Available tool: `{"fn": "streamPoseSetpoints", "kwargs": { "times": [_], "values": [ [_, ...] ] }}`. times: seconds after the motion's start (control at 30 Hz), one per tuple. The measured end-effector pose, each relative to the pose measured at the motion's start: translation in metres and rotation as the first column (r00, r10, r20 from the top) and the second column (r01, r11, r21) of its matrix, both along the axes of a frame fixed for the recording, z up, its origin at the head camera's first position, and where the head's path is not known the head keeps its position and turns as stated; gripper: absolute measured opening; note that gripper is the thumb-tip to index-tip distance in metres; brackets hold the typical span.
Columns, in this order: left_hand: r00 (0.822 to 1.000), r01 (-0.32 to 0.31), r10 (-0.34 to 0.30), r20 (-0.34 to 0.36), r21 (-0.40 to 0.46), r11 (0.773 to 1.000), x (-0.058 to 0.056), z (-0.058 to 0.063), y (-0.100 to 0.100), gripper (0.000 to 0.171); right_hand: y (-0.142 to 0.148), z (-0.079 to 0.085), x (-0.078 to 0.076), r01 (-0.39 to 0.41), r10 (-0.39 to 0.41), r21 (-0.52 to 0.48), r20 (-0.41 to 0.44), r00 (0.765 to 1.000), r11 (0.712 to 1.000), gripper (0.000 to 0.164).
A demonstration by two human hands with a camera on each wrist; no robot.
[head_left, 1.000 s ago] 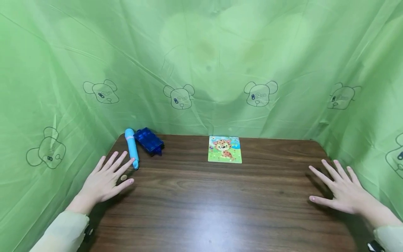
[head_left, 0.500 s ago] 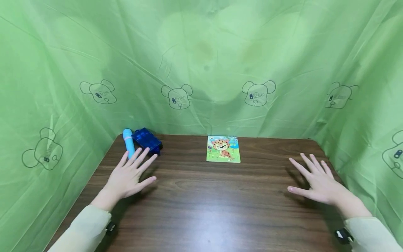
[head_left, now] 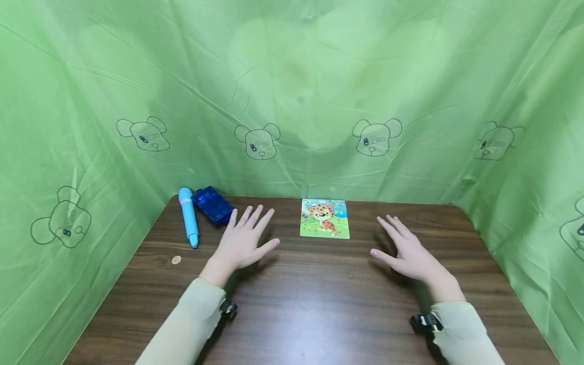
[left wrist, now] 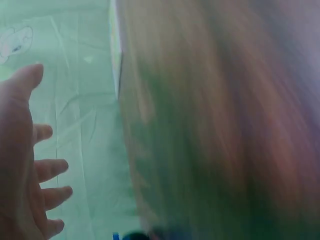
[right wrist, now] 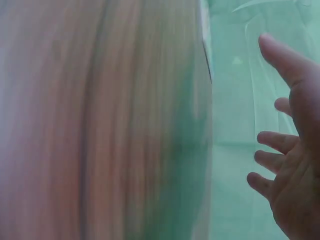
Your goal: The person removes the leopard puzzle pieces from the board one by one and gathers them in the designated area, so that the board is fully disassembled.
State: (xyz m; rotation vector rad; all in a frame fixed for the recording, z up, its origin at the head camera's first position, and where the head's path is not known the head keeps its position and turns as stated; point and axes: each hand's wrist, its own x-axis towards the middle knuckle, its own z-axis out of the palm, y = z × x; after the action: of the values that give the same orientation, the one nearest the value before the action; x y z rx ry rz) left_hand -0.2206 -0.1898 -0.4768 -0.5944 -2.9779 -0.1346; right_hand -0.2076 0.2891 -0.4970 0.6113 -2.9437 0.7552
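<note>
In the head view a square card (head_left: 324,218) with a cartoon leopard lies at the back middle of the table. My left hand (head_left: 244,243), fingers spread and holding nothing, hovers over the table to its left, near a translucent dark blue case (head_left: 213,205). On the card's other side my right hand (head_left: 408,253) hovers too, palm down, thumb apart from the straight fingers, and nothing in it. Both wrist views show the bare hands, the left hand (left wrist: 25,155) and the right hand (right wrist: 295,150), against the green cloth.
Left of the blue case lies a light blue microphone-shaped pen (head_left: 189,217). A small round tan disc (head_left: 176,260) sits nearer the left edge. Green cloth (head_left: 292,91) printed with bear heads walls the brown wooden table (head_left: 319,304) at the back and sides.
Both hands have moved inward from the table's sides toward the card. The left hand has passed over the pen, and the round disc now shows fully. The objects stay where they were.
</note>
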Motion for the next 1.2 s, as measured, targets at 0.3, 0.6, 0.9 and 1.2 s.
{"fn": "streamPoseSetpoints", "kwargs": {
  "times": [0.3, 0.6, 0.9, 1.2],
  "values": [
    [0.999, 0.016, -0.029, 0.043, 0.278, 0.96, -0.028, -0.018, 0.048, 0.081, -0.05, -0.015, -0.025, 0.043, -0.039, -0.198, 0.024, 0.999, 0.979, 0.079],
    [0.995, 0.04, -0.084, 0.061, 0.519, 0.854, -0.043, -0.036, 0.083, 0.067, -0.082, -0.024, -0.036, 0.128, -0.086, -0.358, 0.13, 0.988, 0.925, 0.068],
    [0.981, -0.029, -0.076, 0.179, 0.521, 0.853, -0.052, -0.053, 0.092, 0.068, -0.087, -0.035, -0.042, 0.223, -0.116, -0.384, 0.283, 0.952, 0.896, 0.063],
    [0.965, -0.017, -0.121, 0.233, 0.516, 0.857, -0.054, -0.06, 0.084, 0.064, -0.091, -0.043, -0.046, 0.177, -0.101, -0.354, 0.223, 0.97, 0.918, 0.056]
  ]
}}
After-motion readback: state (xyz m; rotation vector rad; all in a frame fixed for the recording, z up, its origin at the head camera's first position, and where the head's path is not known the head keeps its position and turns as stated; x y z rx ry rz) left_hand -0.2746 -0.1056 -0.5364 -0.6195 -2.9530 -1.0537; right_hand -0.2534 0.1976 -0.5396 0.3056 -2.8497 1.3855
